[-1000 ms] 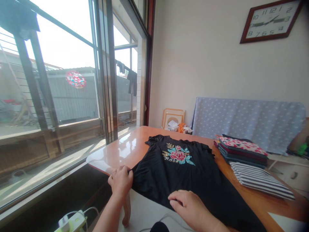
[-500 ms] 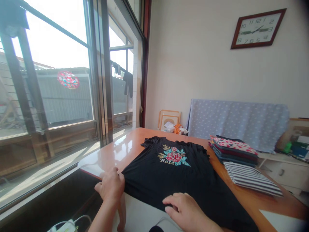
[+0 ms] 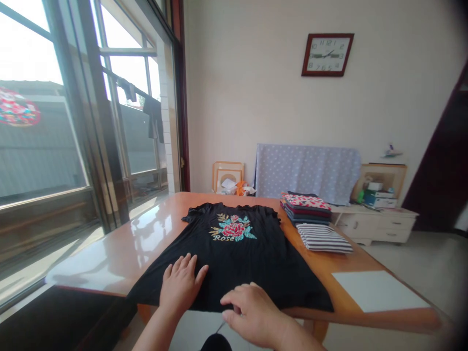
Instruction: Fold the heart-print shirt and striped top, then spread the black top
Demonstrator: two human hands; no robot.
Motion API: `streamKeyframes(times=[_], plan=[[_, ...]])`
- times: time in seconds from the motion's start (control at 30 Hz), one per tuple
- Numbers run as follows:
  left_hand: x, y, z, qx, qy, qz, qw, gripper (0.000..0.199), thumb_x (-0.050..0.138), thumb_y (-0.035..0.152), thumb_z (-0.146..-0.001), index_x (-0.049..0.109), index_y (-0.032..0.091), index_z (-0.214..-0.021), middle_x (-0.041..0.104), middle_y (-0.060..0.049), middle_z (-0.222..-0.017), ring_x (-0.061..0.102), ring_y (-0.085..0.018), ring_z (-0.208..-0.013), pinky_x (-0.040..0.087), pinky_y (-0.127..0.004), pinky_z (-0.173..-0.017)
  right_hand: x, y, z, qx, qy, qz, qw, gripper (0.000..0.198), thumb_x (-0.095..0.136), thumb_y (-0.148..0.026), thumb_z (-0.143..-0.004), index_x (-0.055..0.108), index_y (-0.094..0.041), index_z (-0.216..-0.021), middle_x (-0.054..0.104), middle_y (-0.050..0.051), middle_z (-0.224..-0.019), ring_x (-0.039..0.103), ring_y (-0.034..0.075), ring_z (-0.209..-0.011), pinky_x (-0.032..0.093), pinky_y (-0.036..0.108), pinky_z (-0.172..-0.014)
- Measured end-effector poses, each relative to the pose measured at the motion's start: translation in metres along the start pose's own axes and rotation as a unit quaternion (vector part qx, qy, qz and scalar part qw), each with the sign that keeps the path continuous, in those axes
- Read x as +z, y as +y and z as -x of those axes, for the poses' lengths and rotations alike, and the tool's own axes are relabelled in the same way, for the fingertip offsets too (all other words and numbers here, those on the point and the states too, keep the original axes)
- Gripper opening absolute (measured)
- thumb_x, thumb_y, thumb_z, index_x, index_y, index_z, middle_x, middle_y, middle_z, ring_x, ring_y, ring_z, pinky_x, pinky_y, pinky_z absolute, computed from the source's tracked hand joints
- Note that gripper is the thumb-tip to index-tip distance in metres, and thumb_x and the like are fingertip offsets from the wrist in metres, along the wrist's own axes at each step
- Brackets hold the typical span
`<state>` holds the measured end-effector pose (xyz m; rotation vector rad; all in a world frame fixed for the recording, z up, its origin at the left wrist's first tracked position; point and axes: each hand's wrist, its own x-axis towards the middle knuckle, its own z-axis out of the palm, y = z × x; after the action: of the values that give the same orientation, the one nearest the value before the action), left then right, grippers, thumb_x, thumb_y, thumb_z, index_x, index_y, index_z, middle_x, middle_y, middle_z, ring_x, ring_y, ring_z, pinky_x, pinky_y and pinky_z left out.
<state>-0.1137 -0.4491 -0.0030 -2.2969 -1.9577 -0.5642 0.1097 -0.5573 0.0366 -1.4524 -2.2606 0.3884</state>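
Note:
A black T-shirt (image 3: 263,268) with a red rose print and the word "Rose" lies spread on the table, its collar end away from me. My left hand (image 3: 181,282) rests flat on the lower left of the shirt, fingers spread. Over the front hem is my right hand (image 3: 252,309), its fingers loosely bent and the thumb apart from them. I see no cloth gripped in it; its underside is hidden.
The brown table (image 3: 146,234) has rounded corners. At its right stand a pile of folded clothes (image 3: 307,201), a folded striped garment (image 3: 323,238) and a white sheet (image 3: 380,291). A window (image 3: 36,146) is on the left, a low cabinet (image 3: 387,224) behind.
My left hand has let go of the shirt's left hem corner and moved inward onto the cloth, opening flat. My right hand keeps its bent pose near the hem. The view has turned right.

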Motion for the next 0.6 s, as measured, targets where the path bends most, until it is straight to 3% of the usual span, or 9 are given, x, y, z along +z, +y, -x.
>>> streamKeyframes(times=[0.13, 0.27, 0.37, 0.5, 0.6], plan=[[0.01, -0.006, -0.006, -0.003, -0.029, -0.04, 0.999, 0.067, 0.039, 0.061, -0.095, 0.05, 0.021, -0.148, 0.042, -0.012, -0.159, 0.033, -0.034, -0.148, 0.022, -0.052, -0.118, -0.009, 0.011, 0.011, 0.004, 0.066, -0.032, 0.997, 0.023, 0.057, -0.033, -0.091, 0.076, -0.029, -0.105, 0.075, 0.0, -0.088, 0.065, 0.017, -0.087, 0.043, 0.026, -0.082], [0.01, -0.005, -0.011, -0.013, -0.058, -0.05, 0.997, 0.07, 0.037, 0.063, -0.095, 0.047, 0.022, -0.151, 0.038, -0.009, -0.162, 0.028, -0.032, -0.151, 0.02, -0.052, -0.119, -0.036, 0.044, 0.033, 0.057, 0.151, -0.062, 0.985, 0.024, 0.051, -0.027, -0.094, 0.074, -0.026, -0.101, 0.074, 0.0, -0.094, 0.065, 0.015, -0.089, 0.043, 0.024, -0.079], [0.008, -0.003, -0.012, -0.018, -0.06, -0.047, 0.997, 0.072, 0.035, 0.065, -0.094, 0.046, 0.023, -0.151, 0.037, -0.009, -0.162, 0.027, -0.032, -0.151, 0.019, -0.052, -0.119, -0.064, 0.082, 0.06, 0.171, 0.208, -0.031, 0.963, 0.022, 0.049, -0.032, -0.095, 0.07, -0.026, -0.097, 0.072, 0.0, -0.09, 0.064, 0.016, -0.084, 0.042, 0.025, -0.072], [0.006, -0.002, -0.011, -0.02, -0.056, -0.045, 0.997, 0.073, 0.035, 0.066, -0.093, 0.046, 0.022, -0.151, 0.038, -0.01, -0.162, 0.028, -0.033, -0.15, 0.019, -0.054, -0.119, -0.085, 0.129, 0.098, 0.397, 0.234, 0.093, 0.883, 0.025, 0.048, -0.044, -0.094, 0.062, -0.026, -0.087, 0.07, 0.002, -0.088, 0.062, 0.021, -0.079, 0.033, 0.028, -0.061], [0.005, -0.002, -0.012, -0.015, -0.067, -0.052, 0.996, 0.071, 0.036, 0.063, -0.094, 0.046, 0.023, -0.152, 0.038, -0.009, -0.162, 0.027, -0.033, -0.15, 0.019, -0.054, -0.119, -0.081, 0.149, 0.113, 0.449, 0.193, 0.124, 0.864, 0.032, 0.052, -0.055, -0.09, 0.057, -0.025, -0.08, 0.069, 0.004, -0.086, 0.061, 0.022, -0.078, 0.029, 0.029, -0.06]])
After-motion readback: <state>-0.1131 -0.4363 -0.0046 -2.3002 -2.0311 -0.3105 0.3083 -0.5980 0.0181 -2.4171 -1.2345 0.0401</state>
